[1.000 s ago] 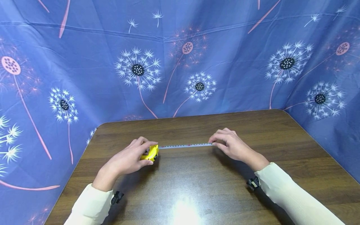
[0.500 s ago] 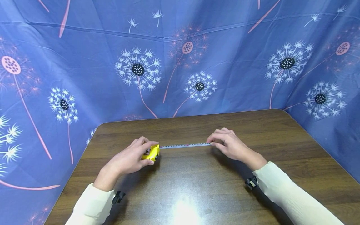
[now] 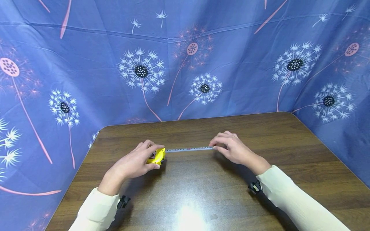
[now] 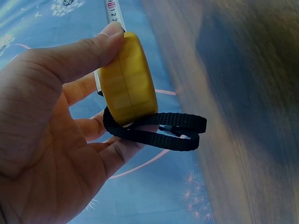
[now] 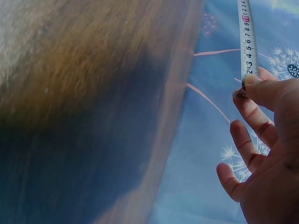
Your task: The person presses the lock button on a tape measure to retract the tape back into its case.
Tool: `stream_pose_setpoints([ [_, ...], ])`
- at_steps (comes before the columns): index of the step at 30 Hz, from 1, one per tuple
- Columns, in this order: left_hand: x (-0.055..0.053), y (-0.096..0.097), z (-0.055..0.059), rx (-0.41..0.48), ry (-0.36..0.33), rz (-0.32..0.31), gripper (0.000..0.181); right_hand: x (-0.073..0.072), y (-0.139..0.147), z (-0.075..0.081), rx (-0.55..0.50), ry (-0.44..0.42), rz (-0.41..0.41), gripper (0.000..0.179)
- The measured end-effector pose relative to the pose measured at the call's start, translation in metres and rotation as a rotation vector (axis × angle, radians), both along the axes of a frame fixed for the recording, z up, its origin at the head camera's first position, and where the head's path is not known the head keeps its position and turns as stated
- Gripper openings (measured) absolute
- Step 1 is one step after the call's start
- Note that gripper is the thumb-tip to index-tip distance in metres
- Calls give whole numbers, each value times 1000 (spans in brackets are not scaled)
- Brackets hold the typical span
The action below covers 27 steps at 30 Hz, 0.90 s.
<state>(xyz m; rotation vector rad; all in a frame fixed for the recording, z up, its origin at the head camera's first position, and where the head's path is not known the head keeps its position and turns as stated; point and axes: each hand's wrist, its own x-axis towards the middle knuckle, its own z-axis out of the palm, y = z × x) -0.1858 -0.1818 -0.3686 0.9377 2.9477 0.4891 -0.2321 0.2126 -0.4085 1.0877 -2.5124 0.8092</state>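
My left hand (image 3: 131, 163) grips the yellow case of a tape measure (image 3: 160, 157), thumb on the near side and fingers over the far side. A black wrist strap (image 4: 182, 135) loops from the case in the left wrist view. From the case a white tape blade (image 3: 189, 149) with printed numbers runs straight to the right. Its end is pinched between thumb and index finger of my right hand (image 3: 232, 149). In the right wrist view the metal end hook (image 5: 242, 92) shows at those fingertips, the other fingers loosely bent.
Both hands are over a brown wood-grain table (image 3: 185, 186), whose far edge meets a blue curtain (image 3: 242, 64) with dandelion prints. A black wrist device (image 3: 123, 202) sits at the left cuff, and another black device (image 3: 255, 187) at the right.
My right hand has moved a little left with the blade end, while the left hand with the case has shifted slightly right. The stretch of blade between them is shorter.
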Motion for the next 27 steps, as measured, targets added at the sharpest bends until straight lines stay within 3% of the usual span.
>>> stream_pose_setpoints([
  [27,-1,6,1,16,-10,5,67,0,-13,0,-5,3,0,19],
])
